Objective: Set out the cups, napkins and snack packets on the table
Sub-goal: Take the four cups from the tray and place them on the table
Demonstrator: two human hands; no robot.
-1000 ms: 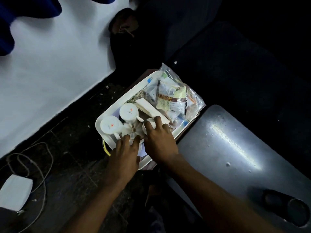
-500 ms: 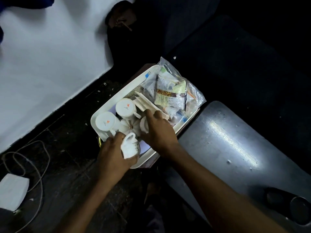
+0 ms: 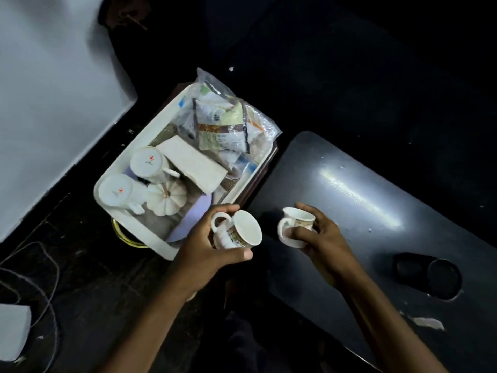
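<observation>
I have a cup in each hand. My left hand (image 3: 212, 246) is wrapped around a little cup (image 3: 239, 232) with a flower band. It is tipped on its side, so its open mouth faces the table, and its handle points back at the tray. It is in the air just past the near right corner of the tray (image 3: 126, 160). My right hand (image 3: 320, 238) is closed around a second small cup (image 3: 295, 226). That one is more upright and hangs over the left end of the dark table (image 3: 376, 184), near its edge.

So I think I am on the cups step, and it has only just begun. Nothing is set down on the table yet.

Two bigger white cups (image 3: 146, 164) sit upside down by the left edge of the tray. The napkins (image 3: 193, 162) lie in the middle of it. The bag of snack packets (image 3: 223, 122) fills the far end.

Next I should turn the left cup upright and put both cups down softly on the table, a bit apart and not too near the edge. Then I go back for the rest.
</observation>
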